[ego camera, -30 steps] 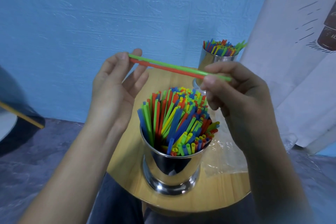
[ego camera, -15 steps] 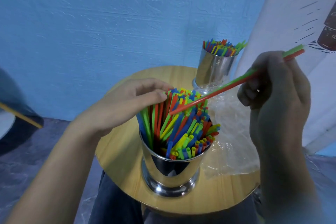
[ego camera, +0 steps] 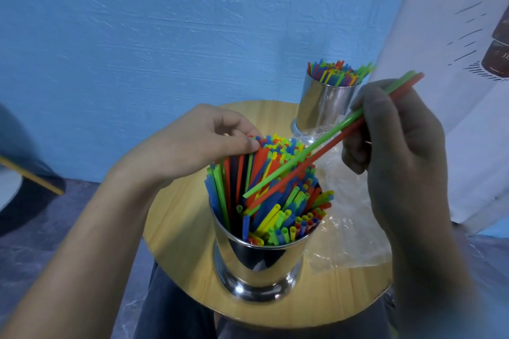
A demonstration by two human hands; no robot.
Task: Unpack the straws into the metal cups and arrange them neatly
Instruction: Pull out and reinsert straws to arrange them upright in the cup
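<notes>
Blue wall (ego camera: 165, 36) backs a round wooden worktop (ego camera: 176, 228). Left of the left hand (ego camera: 192, 146) sits a dark object with a yellow edge (ego camera: 27, 173) (what it is, I cannot tell). That hand curls over the far-left tips of the packed straws (ego camera: 270, 212) in the near metal cup (ego camera: 259, 259), its thumb pressing them. A green and red straw pair (ego camera: 316, 148) slants down onto the bundle, crossing in front of the far metal cup (ego camera: 325, 102). Clear plastic wrap (ego camera: 349, 228) lies under the right hand (ego camera: 394, 151), which pinches the pair. White cloth (ego camera: 454, 91) hangs beyond. A second ago both hands held the pair level above the cup; since then its low ends have dipped among the straws.
</notes>
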